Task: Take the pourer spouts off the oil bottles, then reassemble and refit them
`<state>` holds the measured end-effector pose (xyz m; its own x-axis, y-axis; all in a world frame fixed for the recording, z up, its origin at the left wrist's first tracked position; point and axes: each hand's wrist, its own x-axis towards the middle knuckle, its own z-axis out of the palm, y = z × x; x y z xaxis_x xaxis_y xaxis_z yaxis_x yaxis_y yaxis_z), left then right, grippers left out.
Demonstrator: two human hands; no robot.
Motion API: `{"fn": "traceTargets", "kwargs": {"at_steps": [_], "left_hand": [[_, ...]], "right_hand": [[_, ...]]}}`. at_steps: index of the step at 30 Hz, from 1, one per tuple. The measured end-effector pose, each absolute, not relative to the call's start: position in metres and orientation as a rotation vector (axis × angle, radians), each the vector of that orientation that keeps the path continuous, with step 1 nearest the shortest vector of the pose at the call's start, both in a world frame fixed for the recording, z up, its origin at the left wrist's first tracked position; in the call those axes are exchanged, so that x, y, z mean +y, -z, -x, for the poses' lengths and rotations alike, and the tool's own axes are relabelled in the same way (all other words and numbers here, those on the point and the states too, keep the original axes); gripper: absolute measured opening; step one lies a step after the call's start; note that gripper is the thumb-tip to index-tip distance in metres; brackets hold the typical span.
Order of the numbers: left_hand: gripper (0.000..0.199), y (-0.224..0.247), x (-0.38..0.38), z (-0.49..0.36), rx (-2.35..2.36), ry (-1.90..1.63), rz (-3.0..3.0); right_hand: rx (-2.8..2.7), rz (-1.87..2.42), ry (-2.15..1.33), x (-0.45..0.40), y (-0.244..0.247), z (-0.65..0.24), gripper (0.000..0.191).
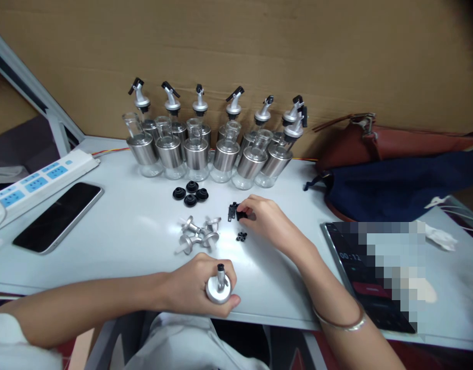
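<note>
Silver pourer top [218,292], lower centre of frame, clasped in left hand [194,285], right hand [268,218], centre, partly curled at black levers [232,211], grip indiscernible

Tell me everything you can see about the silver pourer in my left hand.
The silver, metallic-looking pourer has a round, shiny disc with a short, narrow tube rising from it, capped by a small black tip. It looks roughly upright, tube end up, above the near edge of the white tabletop. Your left hand wraps around it, hiding whatever lies below the disc; nothing else appears to touch it.
</note>
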<state>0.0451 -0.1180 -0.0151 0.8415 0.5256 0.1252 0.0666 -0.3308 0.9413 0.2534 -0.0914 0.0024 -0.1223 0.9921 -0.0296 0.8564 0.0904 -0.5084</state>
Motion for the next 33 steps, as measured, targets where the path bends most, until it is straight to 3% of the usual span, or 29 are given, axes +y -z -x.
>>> {"fn": "traceTargets", "kwargs": {"at_steps": [7, 33], "left_hand": [[0.013, 0.013, -0.118, -0.046, 0.457, -0.466, -1.854], [0.014, 0.013, -0.118, -0.045, 0.443, -0.479, -1.869]], "right_hand": [[-2.005, 1.818, -0.636, -0.091, -0.004, -0.256, 0.034], [-2.210, 1.792, -0.525, -0.093, -0.004, -0.240, 0.012]]}}
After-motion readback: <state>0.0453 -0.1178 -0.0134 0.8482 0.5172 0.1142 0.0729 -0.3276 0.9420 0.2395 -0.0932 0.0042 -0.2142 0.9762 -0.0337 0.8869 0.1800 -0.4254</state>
